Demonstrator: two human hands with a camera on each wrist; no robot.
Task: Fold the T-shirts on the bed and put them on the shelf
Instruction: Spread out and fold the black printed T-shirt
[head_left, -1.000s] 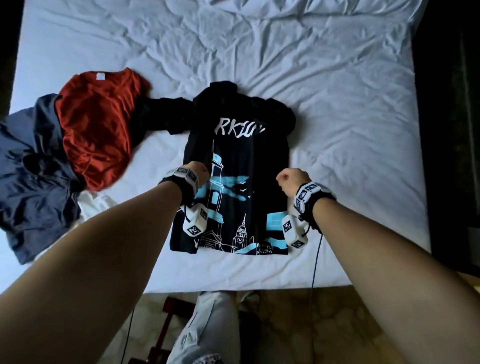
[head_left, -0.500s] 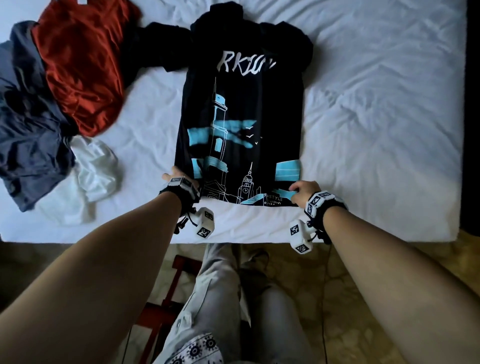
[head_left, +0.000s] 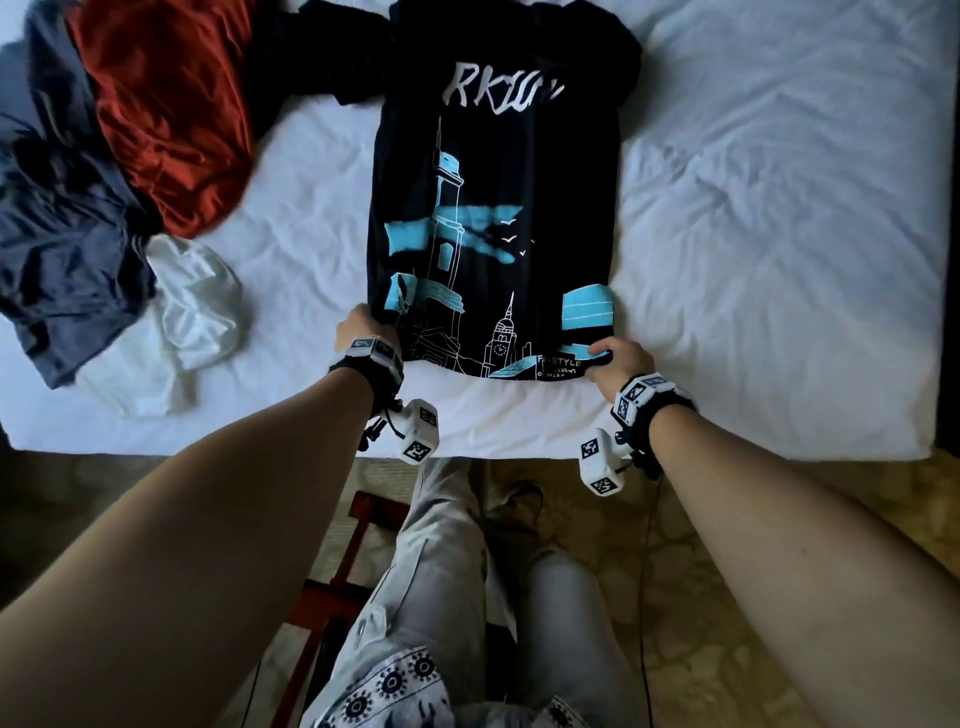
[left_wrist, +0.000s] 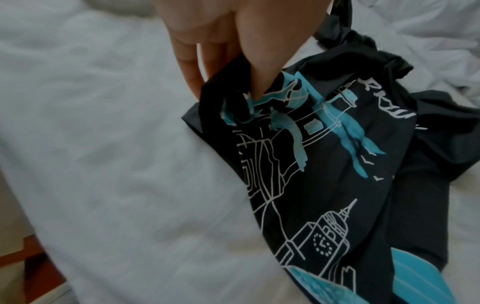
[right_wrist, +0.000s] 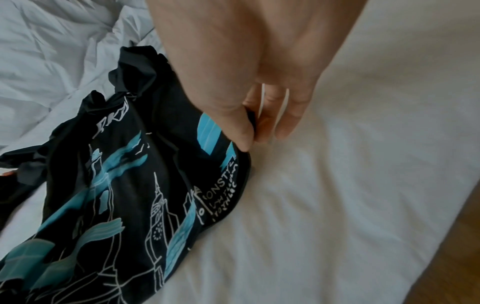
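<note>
A black T-shirt (head_left: 493, 208) with a blue and white city print lies lengthwise on the white bed (head_left: 779, 208), sides folded in. My left hand (head_left: 363, 327) pinches its near left corner, thumb on top of the bunched cloth (left_wrist: 249, 98). At the near right corner my right hand (head_left: 618, 358) pinches the hem between thumb and fingers (right_wrist: 246, 135). The black T-shirt (left_wrist: 337, 164) rises slightly at both corners. The black T-shirt (right_wrist: 130, 174) wrinkles toward the collar. No shelf is in view.
A red T-shirt (head_left: 166, 114), a dark blue garment (head_left: 62, 249) and a white garment (head_left: 182, 322) lie heaped at the bed's left. The near bed edge (head_left: 467, 447) is just below my wrists. My legs and a red wooden frame (head_left: 332, 587) are on the floor.
Both hands slid from the shirt's middle down to its near hem and took hold of the two corners. My view shifted toward the bed's near edge.
</note>
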